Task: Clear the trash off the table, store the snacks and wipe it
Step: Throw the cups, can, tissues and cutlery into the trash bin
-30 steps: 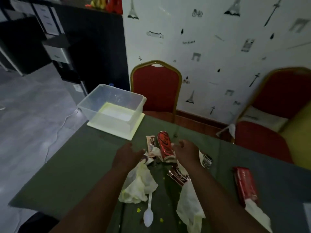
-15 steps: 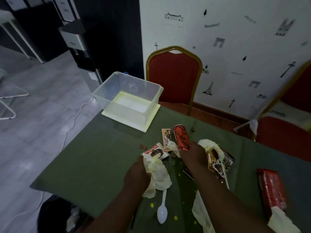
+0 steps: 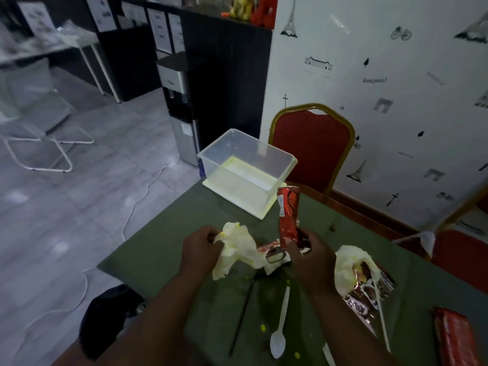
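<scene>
Left hand (image 3: 202, 243) closed on a crumpled napkin (image 3: 236, 249), right hand (image 3: 307, 250) gripping a red wrapper (image 3: 288, 212) upright above the green table (image 3: 169, 233), apparently sorting trash from snacks for the clear bin (image 3: 247, 171).

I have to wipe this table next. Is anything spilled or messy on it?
Yes. Small yellow spots dot the green table near the white plastic spoon, like drips or crumbs. A crumpled yellow-stained napkin lies on an opened wrapper at the right.
</scene>
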